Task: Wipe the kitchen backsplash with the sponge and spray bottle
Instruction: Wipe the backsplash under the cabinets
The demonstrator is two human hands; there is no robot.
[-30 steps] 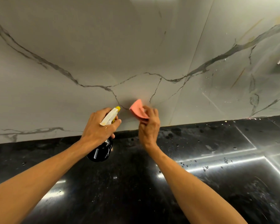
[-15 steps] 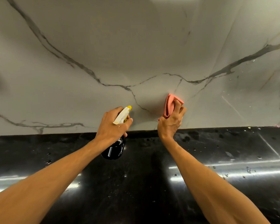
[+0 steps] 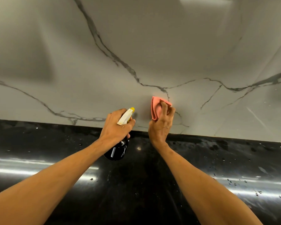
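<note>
pink sponge (image 3: 156,108) pinched in the right grip (image 3: 161,127), pressed onto the marble backsplash (image 3: 136,46) near its bottom edge, left grip (image 3: 115,127) wrapped round the black spray bottle (image 3: 118,151) just off the backsplash, aimed at it

The backsplash (image 3: 152,46) is smooth, veined marble-look stone with a soft sheen. The countertop (image 3: 152,184) is glossy black stone. The sponge (image 3: 156,109) looks soft, matt pink.
</note>
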